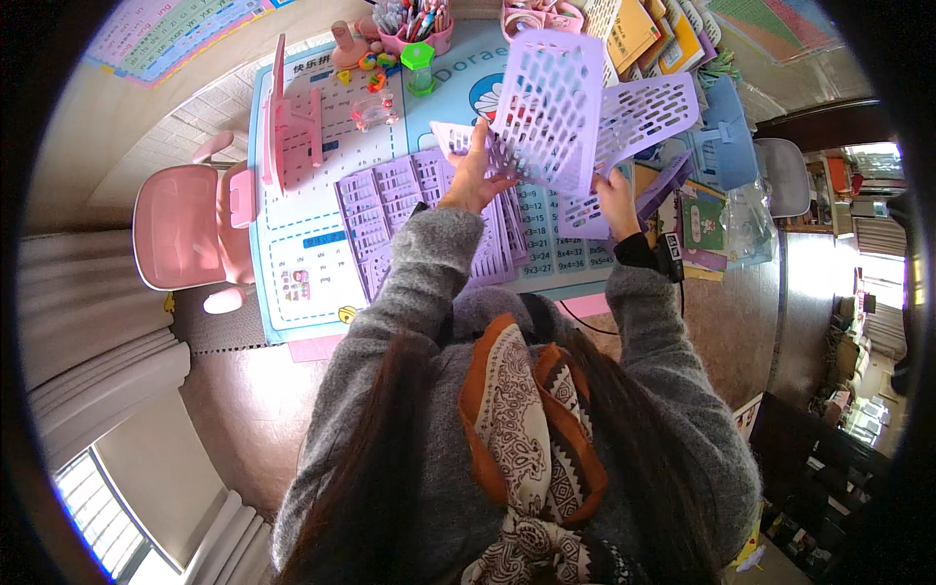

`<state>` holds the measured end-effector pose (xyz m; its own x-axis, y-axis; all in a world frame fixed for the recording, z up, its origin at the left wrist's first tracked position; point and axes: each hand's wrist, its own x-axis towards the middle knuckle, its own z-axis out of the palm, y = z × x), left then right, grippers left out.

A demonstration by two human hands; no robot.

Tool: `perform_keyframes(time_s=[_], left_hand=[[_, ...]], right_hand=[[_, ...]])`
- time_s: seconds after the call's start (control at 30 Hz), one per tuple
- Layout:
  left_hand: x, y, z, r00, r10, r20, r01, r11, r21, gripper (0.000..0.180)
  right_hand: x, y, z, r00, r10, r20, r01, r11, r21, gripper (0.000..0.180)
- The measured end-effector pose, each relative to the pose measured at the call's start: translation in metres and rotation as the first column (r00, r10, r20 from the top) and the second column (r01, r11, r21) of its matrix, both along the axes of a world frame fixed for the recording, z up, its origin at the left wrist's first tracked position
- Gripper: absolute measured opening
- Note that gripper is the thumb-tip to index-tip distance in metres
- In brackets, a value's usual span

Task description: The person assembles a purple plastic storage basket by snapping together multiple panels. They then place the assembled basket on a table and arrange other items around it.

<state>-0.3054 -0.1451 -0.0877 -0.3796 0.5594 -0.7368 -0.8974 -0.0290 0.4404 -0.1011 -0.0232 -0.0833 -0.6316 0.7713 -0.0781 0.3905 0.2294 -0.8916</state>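
Over the table I hold up a light purple perforated plastic panel (548,107) with rounded slots. My left hand (472,180) is closed on its lower left side, the thumb pointing up. At the lower right corner, where a second slotted purple panel (648,112) slants away to the right, my right hand (617,203) has its fingers curled. Whether these panels are joined is hard to tell. Under my left forearm lies a flat purple plastic lattice (375,219) with ribs. Another purple piece (664,185) rests to the right of my right hand.
A pink stand (283,127) and a pink chair (180,226) are on the left. Along the back are a green hourglass-shaped item (419,68), a pink pen holder (439,39) and upright books (648,39). A blue bin (723,132) and clear plastic wrapping (749,219) sit at the right.
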Motion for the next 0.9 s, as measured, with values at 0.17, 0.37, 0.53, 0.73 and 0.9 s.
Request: perform_keyframes(time_s=[0.17,0.37,0.53,0.73,0.9], left_hand=[[-0.003,0.003,-0.015,0.997,-0.021,0.074,0.014,0.995,0.099,0.057],[-0.016,-0.005,-0.023,0.996,-0.081,0.026,0.073,0.973,0.218,0.069],[-0.018,-0.001,-0.029,0.989,-0.105,0.106,0.087,0.983,0.163,0.070],[-0.023,-0.006,-0.042,0.665,-0.098,-0.740,-0.245,0.908,-0.340,0.074],[-0.059,-0.048,-0.024,0.123,-0.272,-0.954,0.531,0.831,-0.169,0.046]], right_hand=[[-0.007,-0.017,-0.001,0.989,-0.090,-0.116,0.079,0.992,-0.098,0.023],[-0.014,-0.036,0.010,0.973,-0.049,-0.225,0.042,0.998,-0.035,0.021],[-0.024,-0.034,0.015,0.965,-0.170,-0.198,0.182,0.983,0.041,0.021],[-0.011,-0.011,0.035,0.997,-0.037,-0.063,0.050,0.975,0.215,0.025],[0.005,0.022,0.067,0.997,0.038,-0.067,-0.030,0.992,0.119,0.019]])
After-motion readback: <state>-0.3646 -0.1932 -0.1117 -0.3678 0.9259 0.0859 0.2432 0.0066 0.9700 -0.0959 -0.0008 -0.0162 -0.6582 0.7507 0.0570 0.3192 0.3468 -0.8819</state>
